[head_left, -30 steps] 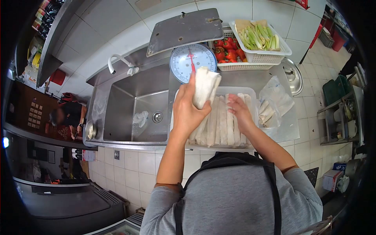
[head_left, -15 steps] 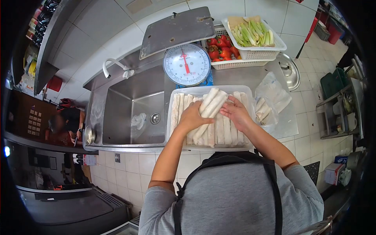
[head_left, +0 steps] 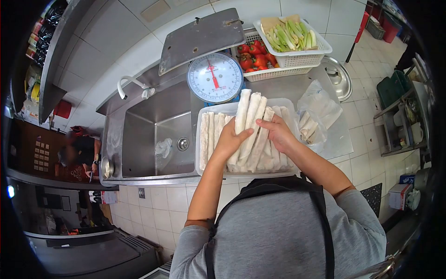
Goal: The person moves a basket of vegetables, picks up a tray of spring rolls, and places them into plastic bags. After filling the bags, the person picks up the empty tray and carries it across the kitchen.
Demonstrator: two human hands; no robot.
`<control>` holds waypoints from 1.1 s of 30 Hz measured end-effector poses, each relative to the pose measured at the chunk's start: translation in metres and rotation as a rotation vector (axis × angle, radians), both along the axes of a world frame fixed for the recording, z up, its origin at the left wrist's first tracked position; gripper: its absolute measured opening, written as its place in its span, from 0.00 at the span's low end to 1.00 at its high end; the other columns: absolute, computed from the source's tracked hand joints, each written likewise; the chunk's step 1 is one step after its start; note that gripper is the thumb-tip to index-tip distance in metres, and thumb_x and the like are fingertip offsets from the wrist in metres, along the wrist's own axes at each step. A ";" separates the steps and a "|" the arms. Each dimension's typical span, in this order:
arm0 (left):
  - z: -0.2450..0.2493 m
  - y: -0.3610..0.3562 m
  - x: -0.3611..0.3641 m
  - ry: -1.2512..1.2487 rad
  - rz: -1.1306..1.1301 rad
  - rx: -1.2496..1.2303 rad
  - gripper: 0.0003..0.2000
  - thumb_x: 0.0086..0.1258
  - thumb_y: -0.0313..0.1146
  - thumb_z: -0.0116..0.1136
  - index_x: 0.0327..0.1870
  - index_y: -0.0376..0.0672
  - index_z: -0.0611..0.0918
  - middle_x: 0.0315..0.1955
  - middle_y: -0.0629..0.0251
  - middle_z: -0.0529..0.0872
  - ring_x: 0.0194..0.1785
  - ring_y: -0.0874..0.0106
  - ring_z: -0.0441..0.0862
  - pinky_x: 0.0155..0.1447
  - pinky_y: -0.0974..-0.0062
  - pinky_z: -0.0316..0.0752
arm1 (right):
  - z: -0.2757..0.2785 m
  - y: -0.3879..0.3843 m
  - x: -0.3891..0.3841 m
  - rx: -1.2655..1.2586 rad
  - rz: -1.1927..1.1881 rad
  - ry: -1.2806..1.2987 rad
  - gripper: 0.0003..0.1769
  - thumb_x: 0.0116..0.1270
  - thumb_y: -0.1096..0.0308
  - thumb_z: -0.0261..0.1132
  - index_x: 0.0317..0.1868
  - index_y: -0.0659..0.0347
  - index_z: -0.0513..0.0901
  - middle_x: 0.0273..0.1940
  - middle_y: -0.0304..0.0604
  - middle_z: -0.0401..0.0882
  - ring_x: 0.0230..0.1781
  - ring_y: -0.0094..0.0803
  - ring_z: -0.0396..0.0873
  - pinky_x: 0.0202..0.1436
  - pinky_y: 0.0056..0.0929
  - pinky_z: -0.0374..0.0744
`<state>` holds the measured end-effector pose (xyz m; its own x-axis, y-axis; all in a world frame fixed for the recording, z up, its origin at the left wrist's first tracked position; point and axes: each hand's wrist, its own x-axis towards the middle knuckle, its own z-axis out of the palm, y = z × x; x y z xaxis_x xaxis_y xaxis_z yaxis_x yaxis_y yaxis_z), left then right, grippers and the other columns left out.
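Note:
Long pale spring rolls lie in rows in a clear plastic tub [head_left: 200, 153] on the steel counter. A few spring rolls [head_left: 252, 109] are raised at their far ends above the others, tilted over the tub. My left hand [head_left: 232, 140] is wrapped round them from the left, thumb across the top. From the right, my right hand [head_left: 278, 134] closes on the rightmost raised roll, its thumb pressed on top. The lower ends of the held rolls rest among the rolls in the tub. My fingers underneath are hidden.
Behind the tub stands a dial scale [head_left: 215, 78], with a sink [head_left: 155, 139] to the left. Red tomatoes [head_left: 253, 56] and cut green stalks [head_left: 290, 36] fill baskets at the back. A plastic bag of rolls [head_left: 320, 111] lies right; another person [head_left: 83, 151] works far left.
The raised rolls have turned from leaning right to standing straighter away from me, and more are lifted. My right hand has gone from open fingers to gripping a roll.

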<state>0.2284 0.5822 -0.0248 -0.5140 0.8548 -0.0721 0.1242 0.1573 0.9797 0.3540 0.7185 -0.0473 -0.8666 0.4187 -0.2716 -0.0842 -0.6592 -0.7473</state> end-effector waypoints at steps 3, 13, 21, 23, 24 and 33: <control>-0.004 0.002 0.003 0.064 0.049 -0.041 0.23 0.67 0.30 0.67 0.61 0.33 0.77 0.50 0.58 0.86 0.52 0.73 0.83 0.57 0.74 0.77 | 0.003 -0.003 0.001 0.043 -0.038 -0.012 0.21 0.69 0.68 0.68 0.60 0.62 0.78 0.51 0.39 0.83 0.50 0.28 0.82 0.55 0.31 0.80; 0.019 -0.013 -0.002 0.517 0.146 -0.256 0.31 0.62 0.34 0.70 0.66 0.34 0.73 0.57 0.46 0.82 0.59 0.53 0.80 0.63 0.65 0.74 | -0.009 0.008 0.004 0.111 -0.041 -0.122 0.15 0.67 0.66 0.70 0.51 0.61 0.80 0.40 0.38 0.83 0.35 0.23 0.80 0.34 0.23 0.79; 0.003 -0.005 0.026 0.566 0.022 0.029 0.43 0.59 0.25 0.67 0.77 0.40 0.59 0.69 0.44 0.70 0.73 0.51 0.67 0.73 0.64 0.64 | -0.002 0.005 0.005 0.032 -0.005 -0.016 0.20 0.67 0.67 0.69 0.56 0.63 0.76 0.46 0.42 0.82 0.39 0.28 0.82 0.43 0.28 0.82; 0.021 -0.017 0.025 0.657 0.092 0.007 0.41 0.58 0.20 0.63 0.76 0.40 0.62 0.65 0.44 0.73 0.69 0.50 0.72 0.70 0.63 0.67 | 0.006 0.005 0.009 0.006 -0.039 0.040 0.21 0.68 0.68 0.67 0.58 0.63 0.74 0.48 0.43 0.82 0.41 0.31 0.83 0.48 0.31 0.82; 0.030 -0.024 0.023 0.702 0.114 0.023 0.41 0.57 0.20 0.62 0.76 0.40 0.62 0.64 0.44 0.75 0.67 0.49 0.73 0.69 0.62 0.68 | 0.003 0.007 0.012 0.011 -0.052 0.024 0.21 0.68 0.69 0.66 0.59 0.64 0.74 0.50 0.43 0.81 0.43 0.31 0.82 0.50 0.31 0.81; 0.008 -0.049 0.018 1.181 -0.276 -0.185 0.33 0.59 0.26 0.64 0.71 0.46 0.71 0.64 0.56 0.74 0.64 0.59 0.73 0.68 0.59 0.66 | -0.036 0.023 0.029 0.097 -0.304 -0.119 0.16 0.66 0.74 0.64 0.54 0.59 0.76 0.53 0.42 0.81 0.54 0.32 0.79 0.59 0.32 0.74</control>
